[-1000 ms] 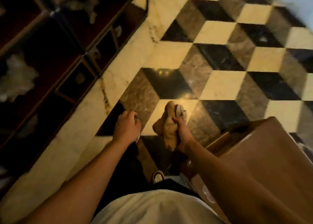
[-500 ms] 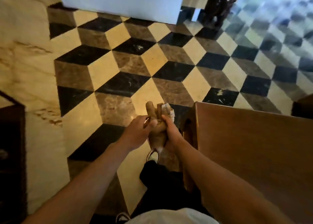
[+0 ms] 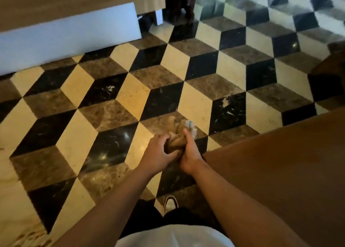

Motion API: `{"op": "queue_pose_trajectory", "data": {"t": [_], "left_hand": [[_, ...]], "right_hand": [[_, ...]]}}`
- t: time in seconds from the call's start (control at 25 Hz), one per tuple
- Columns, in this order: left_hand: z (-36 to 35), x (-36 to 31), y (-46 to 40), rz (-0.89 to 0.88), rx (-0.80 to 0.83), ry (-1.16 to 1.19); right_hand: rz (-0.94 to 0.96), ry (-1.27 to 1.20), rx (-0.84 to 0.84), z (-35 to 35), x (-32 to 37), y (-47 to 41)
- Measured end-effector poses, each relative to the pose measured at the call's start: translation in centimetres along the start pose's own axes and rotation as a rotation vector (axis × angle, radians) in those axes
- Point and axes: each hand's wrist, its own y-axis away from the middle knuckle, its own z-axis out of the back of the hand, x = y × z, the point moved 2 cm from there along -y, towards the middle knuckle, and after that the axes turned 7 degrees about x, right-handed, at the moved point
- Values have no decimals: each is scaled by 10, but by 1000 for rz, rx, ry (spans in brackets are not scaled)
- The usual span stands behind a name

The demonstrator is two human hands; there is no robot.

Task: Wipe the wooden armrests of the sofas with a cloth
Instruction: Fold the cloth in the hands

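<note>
A bunched tan cloth (image 3: 176,138) with a pale patch at its top is held upright in front of me, above the floor. My right hand (image 3: 189,153) grips its right side. My left hand (image 3: 158,153) closes on its lower left side, so both hands hold the same bundle. A large brown wooden surface (image 3: 280,172) fills the lower right, just right of my right forearm. No sofa armrest can be made out for certain in this view.
The floor (image 3: 130,97) is glossy marble in a cube pattern of black, brown and cream. A long white board (image 3: 71,35) lies at the upper left below a tan wall. A dark carved furniture leg (image 3: 179,1) stands at top centre. My shoe (image 3: 170,203) shows below the hands.
The view has swung away from the dark red seats toward the open floor. My left hand, apart from the cloth one second ago, has come onto it and now grips it with the right.
</note>
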Motion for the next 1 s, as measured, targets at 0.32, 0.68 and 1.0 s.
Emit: {"op": "queue_pose_trajectory", "data": {"t": [0.32, 0.68, 1.0], "left_hand": [[41, -74, -288, -255, 100, -23], [14, -208, -550, 261, 717, 614], [-160, -415, -702, 200, 948, 480]], "right_hand": [[282, -128, -21, -26, 206, -158], [363, 113, -387, 32, 445, -215], [505, 241, -717, 239, 619, -176]]}}
